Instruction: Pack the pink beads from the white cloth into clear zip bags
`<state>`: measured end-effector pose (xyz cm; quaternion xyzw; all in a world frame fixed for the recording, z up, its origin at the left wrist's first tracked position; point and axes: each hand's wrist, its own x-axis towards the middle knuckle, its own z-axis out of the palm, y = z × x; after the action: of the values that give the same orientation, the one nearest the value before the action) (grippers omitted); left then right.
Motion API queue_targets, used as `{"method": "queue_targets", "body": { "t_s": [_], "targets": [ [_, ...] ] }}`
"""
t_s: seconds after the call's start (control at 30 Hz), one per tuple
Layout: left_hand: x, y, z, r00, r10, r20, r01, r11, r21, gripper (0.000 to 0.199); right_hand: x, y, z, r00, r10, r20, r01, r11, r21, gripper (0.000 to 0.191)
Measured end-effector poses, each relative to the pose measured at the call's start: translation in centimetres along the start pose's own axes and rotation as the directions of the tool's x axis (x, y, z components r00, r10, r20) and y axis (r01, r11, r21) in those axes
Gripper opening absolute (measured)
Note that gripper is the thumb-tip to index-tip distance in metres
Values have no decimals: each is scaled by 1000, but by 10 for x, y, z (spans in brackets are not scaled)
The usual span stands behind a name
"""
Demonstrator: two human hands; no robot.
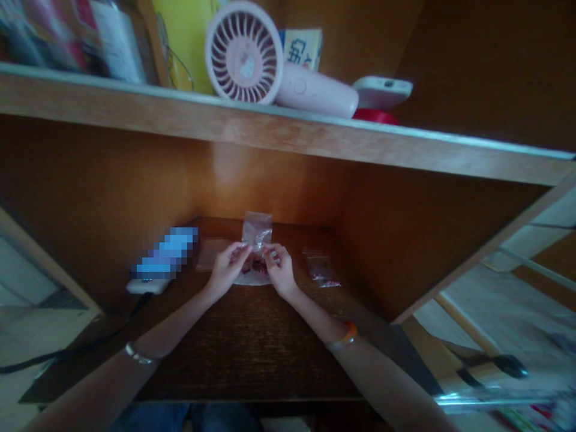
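- Left hand (224, 269) and right hand (282, 273), equally near, fingertips pinched on the clear bag (257, 227) between them!
- Its long axis points toward the back edge of the desk (252, 348).

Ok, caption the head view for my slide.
Left hand and right hand pinch a clear bag beneath a shelf bearing a pink fan.
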<state>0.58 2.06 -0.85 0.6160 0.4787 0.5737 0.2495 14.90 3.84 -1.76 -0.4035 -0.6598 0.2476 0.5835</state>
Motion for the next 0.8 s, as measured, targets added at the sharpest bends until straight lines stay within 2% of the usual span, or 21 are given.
{"method": "queue_targets", "body": {
  "t_s": [0.13, 0.37, 0.57, 0.8],
  "targets": [
    [0, -1, 0, 999, 7, 48, -7, 1000, 3, 26, 0, 0, 0, 1000, -9, 5, 9, 1000, -30, 12],
    [1, 1, 0, 1000, 17, 4, -17, 998, 57, 26, 0, -1, 0, 1000, -28, 5, 28, 996, -88, 13],
    [1, 2, -1, 999, 31, -18, -30, 997, 70, 24, -1, -5, -1, 1000, -13, 24, 15, 997, -71, 14],
    [-3, 7, 0, 997, 20, 81, -20, 1000, 1, 22, 0, -4, -1, 994, -89, 64, 95, 990, -106, 18]
  ]
}}
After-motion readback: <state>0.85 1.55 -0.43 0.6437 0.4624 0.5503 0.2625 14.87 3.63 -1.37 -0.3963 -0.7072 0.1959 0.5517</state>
